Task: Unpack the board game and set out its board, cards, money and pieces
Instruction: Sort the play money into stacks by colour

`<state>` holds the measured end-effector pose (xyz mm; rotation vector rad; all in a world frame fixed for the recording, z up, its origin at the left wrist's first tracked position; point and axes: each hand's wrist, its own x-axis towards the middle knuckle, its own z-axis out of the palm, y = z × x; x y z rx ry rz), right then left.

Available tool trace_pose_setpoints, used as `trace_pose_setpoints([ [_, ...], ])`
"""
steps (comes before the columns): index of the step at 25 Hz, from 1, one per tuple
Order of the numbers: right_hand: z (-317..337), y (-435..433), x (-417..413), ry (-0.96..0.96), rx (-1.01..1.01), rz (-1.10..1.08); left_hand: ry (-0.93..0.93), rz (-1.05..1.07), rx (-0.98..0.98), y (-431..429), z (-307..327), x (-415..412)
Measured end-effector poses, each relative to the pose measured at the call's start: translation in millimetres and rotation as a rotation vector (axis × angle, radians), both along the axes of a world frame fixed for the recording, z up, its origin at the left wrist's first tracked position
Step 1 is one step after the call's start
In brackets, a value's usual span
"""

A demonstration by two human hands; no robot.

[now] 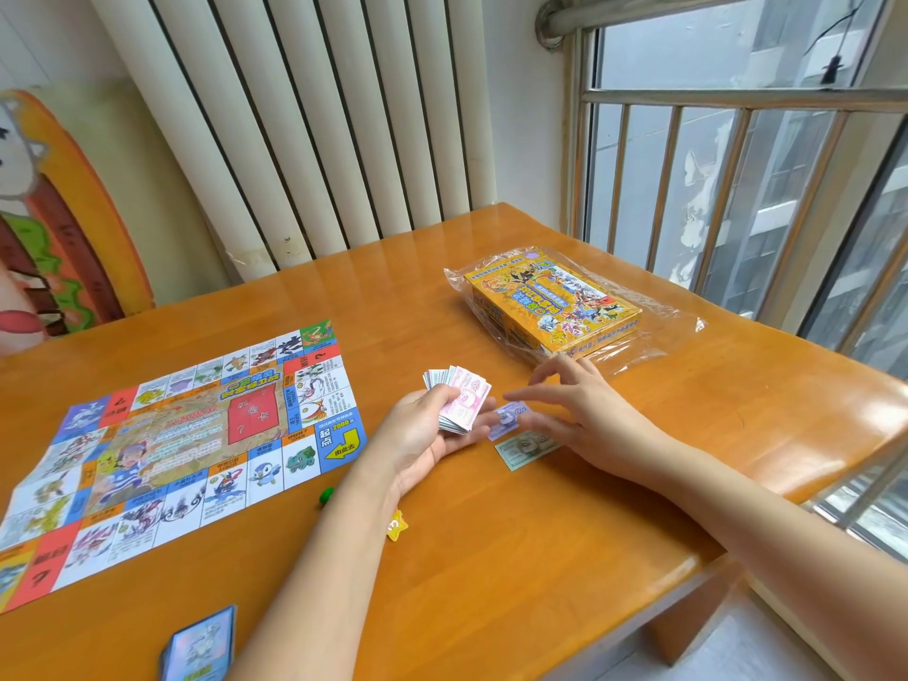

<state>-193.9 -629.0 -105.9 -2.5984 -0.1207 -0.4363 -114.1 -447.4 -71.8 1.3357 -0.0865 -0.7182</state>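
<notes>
While left hand (pixel 422 435) clasps money stack (pixel 459 400) | right hand (pixel 575 410) fingers loose over purple note (pixel 511 419) | bare table (pixel 540 557) nearside.

The orange wooden worktop (pixel 491 582) carries the board (pixel 186 444), unfolded flat at the left. A deck of cards (pixel 199 646) lies at the near edge. A green piece (pixel 326 496) and a yellow piece (pixel 397 524) lie near the board. A green note (pixel 523 449) lies mid-worktop, and the box (pixel 555 302) sits in loose clear wrap (pixel 658 336) far right.
</notes>
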Motion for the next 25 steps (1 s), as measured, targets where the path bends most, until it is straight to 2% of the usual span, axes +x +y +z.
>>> trace_pose_setpoints([
  [4, 20.9, 11.5, -1.0, -0.018, 0.547, -0.089, -0.140, -0.097, 0.009, 0.5, 1.5, -5.8],
  [6, 28.2, 16.8, -2.0, 0.059, 0.698, -0.094, -0.212, -0.157, 0.029, 1.8, -1.8, -9.8],
  [9, 30.6, 20.0, -8.3, 0.144, 0.748, -0.107, -0.283, -0.214, 0.067, 4.1, -4.0, -15.5],
  [14, 29.3, 21.0, -20.7, 0.151, 0.791, -0.158, -0.173, -0.263, -0.042, 5.4, 0.7, -22.5],
  [19, 37.4, 23.5, -27.6, 0.120, 0.864, -0.148, -0.308, -0.201, 0.066, 8.4, -3.2, -20.0],
  [25, 36.6, 30.8, -30.9, 0.098, 0.838, -0.195, -0.320, -0.161, 0.036, 7.7, -3.5, -20.6],
])
